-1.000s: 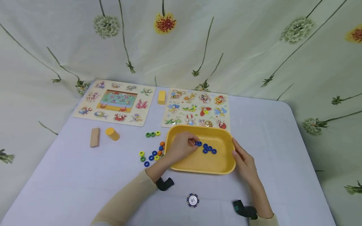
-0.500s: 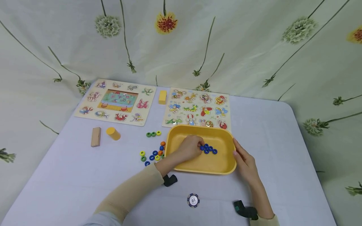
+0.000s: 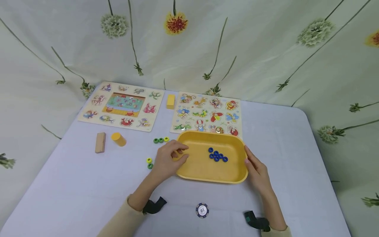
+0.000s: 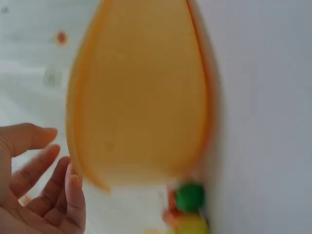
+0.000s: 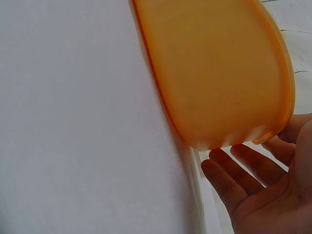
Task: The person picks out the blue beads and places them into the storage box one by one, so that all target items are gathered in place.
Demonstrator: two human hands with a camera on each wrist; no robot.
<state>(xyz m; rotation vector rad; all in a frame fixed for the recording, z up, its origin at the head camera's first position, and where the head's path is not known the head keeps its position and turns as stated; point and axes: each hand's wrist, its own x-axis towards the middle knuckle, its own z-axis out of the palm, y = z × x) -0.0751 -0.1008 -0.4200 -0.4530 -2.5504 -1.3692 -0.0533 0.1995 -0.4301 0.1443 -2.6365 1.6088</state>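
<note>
A yellow plastic tray (image 3: 204, 174) lies on the white table, several blue ring beads (image 3: 216, 158) clustered right of its middle. Over the tray's left rim hovers my left hand (image 3: 167, 161), thumb and fingers parted with nothing between them; in the left wrist view the fingers (image 4: 51, 195) look loosely bent. At the opposite end, my right hand (image 3: 259, 172) holds the tray's right rim, its fingers (image 5: 258, 163) against the outer wall in the right wrist view. Yellow and green beads (image 3: 149, 163) sit left of my left hand, which hides the other loose beads from the head view.
Behind the tray lie an insect puzzle board (image 3: 207, 113) and a sea-animal puzzle board (image 3: 121, 105), with a yellow block (image 3: 170, 101) between them. A wooden block (image 3: 100, 142) and a yellow cylinder (image 3: 118, 139) are at left. A poker chip (image 3: 202, 210) lies in front.
My left hand has let go of the blue beads in the tray and moved back left to the rim, its fingers spreading. The right hand stays at the right rim.
</note>
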